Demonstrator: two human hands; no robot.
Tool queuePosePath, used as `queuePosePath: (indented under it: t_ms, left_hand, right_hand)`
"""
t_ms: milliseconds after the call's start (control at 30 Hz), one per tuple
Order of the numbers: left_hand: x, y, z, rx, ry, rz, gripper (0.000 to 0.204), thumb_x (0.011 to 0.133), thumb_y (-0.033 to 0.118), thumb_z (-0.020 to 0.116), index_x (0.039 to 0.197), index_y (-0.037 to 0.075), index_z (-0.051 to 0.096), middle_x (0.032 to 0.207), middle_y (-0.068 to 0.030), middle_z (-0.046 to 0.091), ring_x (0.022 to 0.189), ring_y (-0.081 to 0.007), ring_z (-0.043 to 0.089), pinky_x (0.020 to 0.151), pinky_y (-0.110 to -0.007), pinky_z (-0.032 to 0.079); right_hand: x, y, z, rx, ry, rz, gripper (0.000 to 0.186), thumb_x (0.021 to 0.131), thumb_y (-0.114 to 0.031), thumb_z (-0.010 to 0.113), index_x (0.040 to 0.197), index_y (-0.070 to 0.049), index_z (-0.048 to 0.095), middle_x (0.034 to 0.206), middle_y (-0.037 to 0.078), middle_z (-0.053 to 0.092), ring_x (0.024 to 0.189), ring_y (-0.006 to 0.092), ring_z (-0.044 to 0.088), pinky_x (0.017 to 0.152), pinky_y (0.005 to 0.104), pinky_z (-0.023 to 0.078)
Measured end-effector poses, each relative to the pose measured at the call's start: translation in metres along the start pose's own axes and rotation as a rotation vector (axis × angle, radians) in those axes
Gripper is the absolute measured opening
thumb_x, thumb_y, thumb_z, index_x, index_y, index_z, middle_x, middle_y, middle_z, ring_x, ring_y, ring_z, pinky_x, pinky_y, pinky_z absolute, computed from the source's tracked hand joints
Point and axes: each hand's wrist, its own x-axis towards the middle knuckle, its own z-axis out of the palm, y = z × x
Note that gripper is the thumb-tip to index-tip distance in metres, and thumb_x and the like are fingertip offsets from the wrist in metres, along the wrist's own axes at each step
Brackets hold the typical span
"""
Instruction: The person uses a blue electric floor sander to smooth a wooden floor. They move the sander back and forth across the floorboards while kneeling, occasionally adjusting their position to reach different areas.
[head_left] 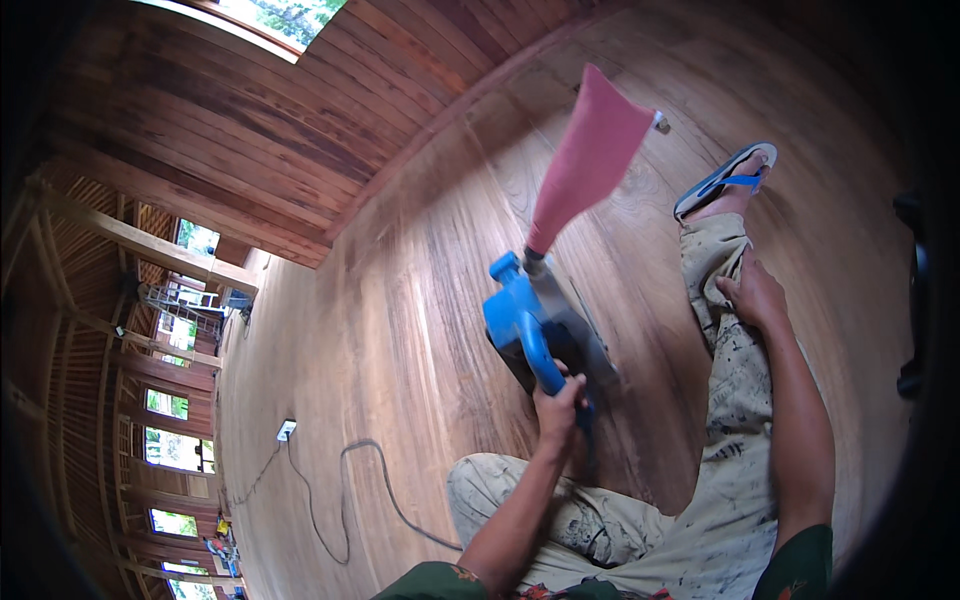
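Observation:
My left hand is wrapped around the rear handle of a blue belt sander on the wooden floor. The sander looks a little smeared by motion. From its far end a pink cloth dust bag stretches away, puffed out. My right hand clasps the trouser leg at my right shin, fingers curled over the cloth. The trousers are pale and dark-spotted. Below that shin is my foot in a blue-strapped flip-flop.
A dark power cord loops over the floor at left, near a small white socket box. A plank wall rises on the far side. By the windows at far left are a ladder and some tools.

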Motion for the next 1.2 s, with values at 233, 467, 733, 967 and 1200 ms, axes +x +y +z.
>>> queuePosePath:
  t_ms: [233, 467, 733, 967, 1200]
  left_hand:
    - [0.212, 0.059, -0.006, -0.069, -0.050, 0.041, 0.029, 0.083, 0.000, 0.069, 0.102, 0.015, 0.053, 0.070, -0.0026, 0.054, 0.051, -0.0163, 0.052, 0.048, -0.034, 0.046]
    - [0.385, 0.103, 0.016, -0.050, -0.039, 0.104, 0.021, 0.084, 0.000, 0.066, 0.087, 0.016, 0.053, 0.066, -0.0001, 0.050, 0.050, -0.0145, 0.051, 0.047, -0.032, 0.046]
    - [0.337, 0.083, 0.002, -0.036, -0.027, 0.192, 0.025, 0.082, 0.001, 0.069, 0.099, 0.014, 0.056, 0.070, -0.0018, 0.054, 0.050, -0.0148, 0.053, 0.047, -0.033, 0.047]
    - [0.148, 0.030, -0.020, -0.068, -0.031, 0.112, 0.027, 0.082, 0.001, 0.071, 0.102, 0.011, 0.057, 0.068, 0.0006, 0.054, 0.051, -0.0118, 0.053, 0.048, -0.029, 0.045]
    - [0.033, 0.006, -0.035, -0.048, -0.038, 0.025, 0.033, 0.085, 0.000, 0.073, 0.111, 0.009, 0.054, 0.071, 0.0019, 0.053, 0.057, -0.0109, 0.053, 0.053, -0.028, 0.046]
  right_hand:
    - [0.003, -0.002, 0.004, -0.034, 0.000, 0.014, 0.090, 0.092, -0.042, 0.068, 0.160, -0.001, 0.026, 0.144, 0.025, 0.057, 0.121, 0.0430, 0.063, 0.099, 0.0521, 0.051]
    - [0.001, -0.007, 0.002, 0.004, 0.025, 0.000, 0.085, 0.091, -0.039, 0.069, 0.160, -0.010, 0.029, 0.143, 0.024, 0.059, 0.122, 0.0441, 0.062, 0.100, 0.0524, 0.051]
    - [0.003, -0.002, 0.008, 0.013, 0.081, -0.047, 0.082, 0.090, -0.037, 0.071, 0.158, -0.013, 0.032, 0.140, 0.025, 0.062, 0.121, 0.0455, 0.063, 0.101, 0.0524, 0.050]
    - [0.004, 0.003, 0.010, -0.026, 0.072, -0.044, 0.081, 0.091, -0.040, 0.072, 0.156, -0.011, 0.034, 0.134, 0.026, 0.064, 0.118, 0.0467, 0.064, 0.099, 0.0533, 0.051]
    - [0.005, 0.010, 0.013, -0.010, 0.087, -0.081, 0.076, 0.092, -0.041, 0.070, 0.151, -0.006, 0.038, 0.132, 0.027, 0.064, 0.116, 0.0469, 0.065, 0.097, 0.0547, 0.051]
